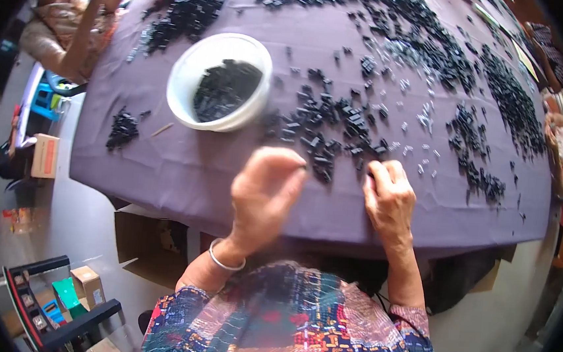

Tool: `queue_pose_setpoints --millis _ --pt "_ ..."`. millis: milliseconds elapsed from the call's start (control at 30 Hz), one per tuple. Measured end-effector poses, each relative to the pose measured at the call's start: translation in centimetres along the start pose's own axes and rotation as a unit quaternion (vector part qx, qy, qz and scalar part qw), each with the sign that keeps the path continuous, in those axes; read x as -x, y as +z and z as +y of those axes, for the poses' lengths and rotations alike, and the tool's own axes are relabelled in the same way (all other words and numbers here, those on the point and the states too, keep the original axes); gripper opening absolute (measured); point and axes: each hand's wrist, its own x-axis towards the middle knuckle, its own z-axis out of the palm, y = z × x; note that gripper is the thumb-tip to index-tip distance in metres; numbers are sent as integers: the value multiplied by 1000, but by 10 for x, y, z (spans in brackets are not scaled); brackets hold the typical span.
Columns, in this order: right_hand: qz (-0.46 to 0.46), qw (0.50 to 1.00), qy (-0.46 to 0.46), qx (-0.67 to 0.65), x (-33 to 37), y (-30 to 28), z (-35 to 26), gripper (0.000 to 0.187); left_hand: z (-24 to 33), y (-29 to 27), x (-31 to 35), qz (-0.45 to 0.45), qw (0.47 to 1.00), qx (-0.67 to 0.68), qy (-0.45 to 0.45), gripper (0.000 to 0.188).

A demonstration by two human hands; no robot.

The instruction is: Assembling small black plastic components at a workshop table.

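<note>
My left hand (266,191), a bracelet on its wrist, is over the near side of the table and smeared by motion. Thumb and forefinger are pinched, with a dark speck at their tips too small to name. My right hand (391,196) is closed in a pinch on a small black plastic piece at the edge of a loose heap. Between and beyond the hands lies this heap of small black plastic pieces (323,139). A white round tub (181,92), partly filled with similar black pieces, stands to the left of the heap.
Small clear pieces (425,118) are scattered right of the heap. Larger black piles (430,49) cover the far and right parts of the purple-grey tablecloth (188,182). A small black pile (123,129) lies left. Another person's arm (83,48) is at the far left; cardboard box (147,245) below.
</note>
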Motion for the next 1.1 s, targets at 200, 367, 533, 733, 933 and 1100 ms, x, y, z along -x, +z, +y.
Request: queue_pose_setpoints --millis 200,367,533,733,933,1100 --pt "54 995 -18 -87 13 4 5 33 -10 -59 -77 198 923 -278 176 11" --pt "142 973 -60 -175 8 4 -4 38 -11 -53 -78 163 876 -386 240 23" --pt "163 961 -78 -209 11 0 -6 38 -2 1 -17 -89 993 -81 0 11" --pt "144 962 -88 -216 27 0 0 44 -6 39 7 -189 937 120 -268 18" --pt "129 960 -167 -182 27 -6 0 45 -7 48 9 -205 939 104 -256 21" --pt "59 951 -201 -226 29 -8 1 47 -13 37 3 -261 912 20 -316 24"
